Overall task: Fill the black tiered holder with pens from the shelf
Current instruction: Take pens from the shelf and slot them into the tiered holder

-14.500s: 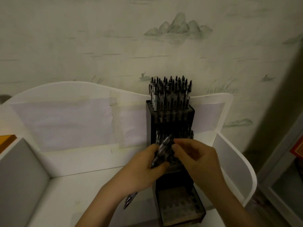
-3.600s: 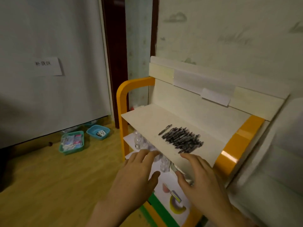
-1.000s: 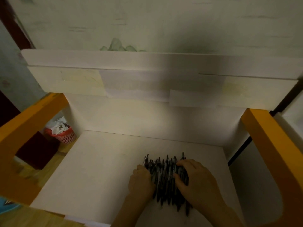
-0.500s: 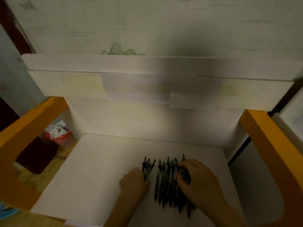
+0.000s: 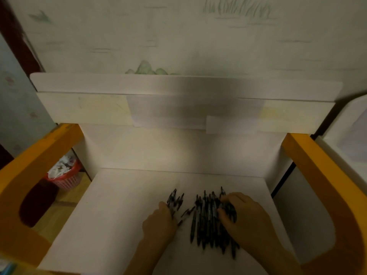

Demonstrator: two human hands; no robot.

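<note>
- Support surface: a white shelf board [image 5: 123, 211] bounded by a white back panel [image 5: 178, 147] and by orange side frames, one to the left [image 5: 29, 171] and one to the right [image 5: 317, 171] of the board.
- Landmark: a pile of black pens [image 5: 210, 221] lies directly on the board, toward its front right area, the pens roughly parallel and pointing at the back panel.
- Just left of the pile, apart from it, a small bundle of pens [image 5: 174, 201] lies on the board.
- Between bundle and pile, one or two single pens [image 5: 186, 213] lie at a slant.
</note>
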